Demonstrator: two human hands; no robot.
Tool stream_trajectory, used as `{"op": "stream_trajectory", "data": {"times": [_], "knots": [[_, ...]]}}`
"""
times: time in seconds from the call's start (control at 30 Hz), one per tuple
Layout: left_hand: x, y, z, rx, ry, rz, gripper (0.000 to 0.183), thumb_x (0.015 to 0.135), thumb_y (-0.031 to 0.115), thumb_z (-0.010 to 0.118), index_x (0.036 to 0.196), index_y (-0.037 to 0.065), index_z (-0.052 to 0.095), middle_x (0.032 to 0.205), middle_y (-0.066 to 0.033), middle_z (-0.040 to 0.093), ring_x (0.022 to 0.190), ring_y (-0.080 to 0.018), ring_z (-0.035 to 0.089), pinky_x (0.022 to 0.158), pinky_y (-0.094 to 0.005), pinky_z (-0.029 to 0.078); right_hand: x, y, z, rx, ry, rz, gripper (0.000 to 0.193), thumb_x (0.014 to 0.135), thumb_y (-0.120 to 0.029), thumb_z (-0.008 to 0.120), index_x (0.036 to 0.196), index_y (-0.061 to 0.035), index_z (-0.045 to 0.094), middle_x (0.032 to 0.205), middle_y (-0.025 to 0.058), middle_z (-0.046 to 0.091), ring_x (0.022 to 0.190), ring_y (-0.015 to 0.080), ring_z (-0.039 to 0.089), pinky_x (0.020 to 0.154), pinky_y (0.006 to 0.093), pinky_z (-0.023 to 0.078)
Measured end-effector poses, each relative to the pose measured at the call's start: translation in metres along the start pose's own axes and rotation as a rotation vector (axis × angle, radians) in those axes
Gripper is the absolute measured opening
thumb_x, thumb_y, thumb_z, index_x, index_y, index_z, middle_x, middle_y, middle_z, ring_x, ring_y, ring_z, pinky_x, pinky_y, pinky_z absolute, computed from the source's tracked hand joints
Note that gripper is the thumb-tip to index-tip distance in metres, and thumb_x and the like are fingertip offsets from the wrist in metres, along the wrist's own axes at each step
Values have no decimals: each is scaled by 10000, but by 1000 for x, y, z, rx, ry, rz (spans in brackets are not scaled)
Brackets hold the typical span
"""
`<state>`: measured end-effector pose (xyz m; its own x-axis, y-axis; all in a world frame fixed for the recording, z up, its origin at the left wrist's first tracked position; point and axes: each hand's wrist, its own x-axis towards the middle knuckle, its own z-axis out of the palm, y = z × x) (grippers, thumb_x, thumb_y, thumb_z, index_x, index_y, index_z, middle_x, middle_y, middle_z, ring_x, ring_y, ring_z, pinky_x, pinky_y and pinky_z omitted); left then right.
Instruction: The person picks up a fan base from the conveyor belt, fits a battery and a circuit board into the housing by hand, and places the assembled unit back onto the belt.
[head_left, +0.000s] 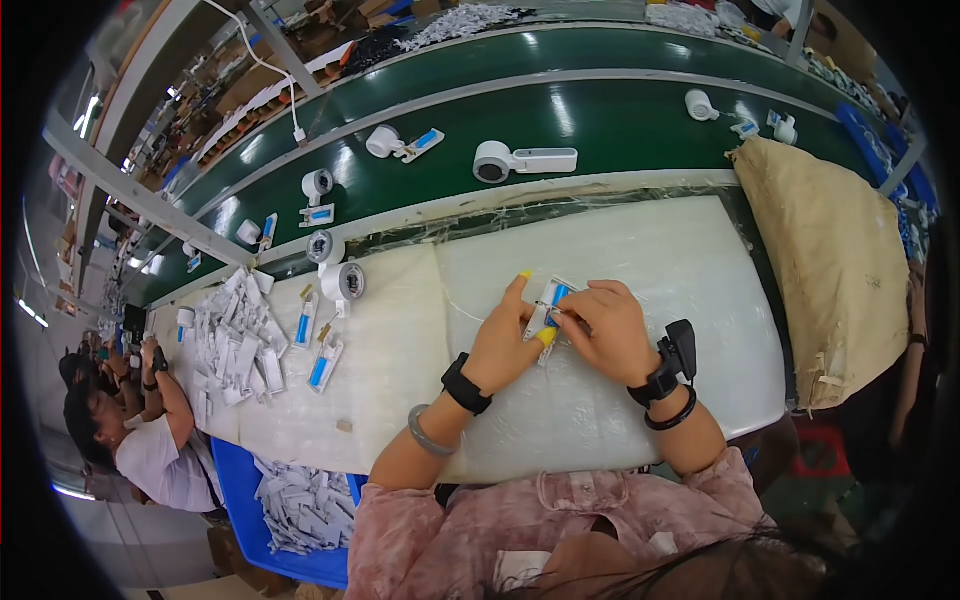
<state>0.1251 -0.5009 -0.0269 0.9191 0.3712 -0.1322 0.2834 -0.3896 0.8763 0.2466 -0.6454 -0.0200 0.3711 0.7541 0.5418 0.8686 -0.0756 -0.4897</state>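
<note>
A small white plastic handle shell (546, 357) with a blue battery cell (560, 294) in it lies on the table in front of me, between my hands. My left hand (503, 345), with yellow covers on the thumb and a fingertip, holds the shell from its left side. Over the shell's right side, my right hand (604, 330) has thumb and forefinger pinched by the blue cell. Thin wires seem to run there, but the fingers partly hide what they pinch.
A heap of white shells (238, 335) lies left, near two round white heads (350, 281) and shells with blue cells (322, 366). A blue bin (238, 500) holds more shells. Beyond runs a green conveyor (630, 120) carrying round-headed devices (492, 162). Tan cloth (825, 260) hangs right; a co-worker (165, 450) sits left.
</note>
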Motion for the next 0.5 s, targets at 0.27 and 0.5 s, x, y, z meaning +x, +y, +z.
{"op": "stream_trajectory", "data": {"times": [0.27,0.5], "knots": [[-4,0,-17,-934,-296,-127,541,887,163,580,1382,27,408,1198,-82,577,1047,-184,602,734,-302,551,1,-12,0,267,125,13,190,782,-77,717,961,-51,659,802,90,668,741,280,625,793,370,478],[-5,6,-22,-970,-158,163,692,909,160,594,1496,83,236,1353,-124,455,1117,-264,568,719,-332,556,-2,-7,-6,771,89,392,137,892,-41,634,1021,-10,600,840,67,668,710,113,627,680,254,501]]}}
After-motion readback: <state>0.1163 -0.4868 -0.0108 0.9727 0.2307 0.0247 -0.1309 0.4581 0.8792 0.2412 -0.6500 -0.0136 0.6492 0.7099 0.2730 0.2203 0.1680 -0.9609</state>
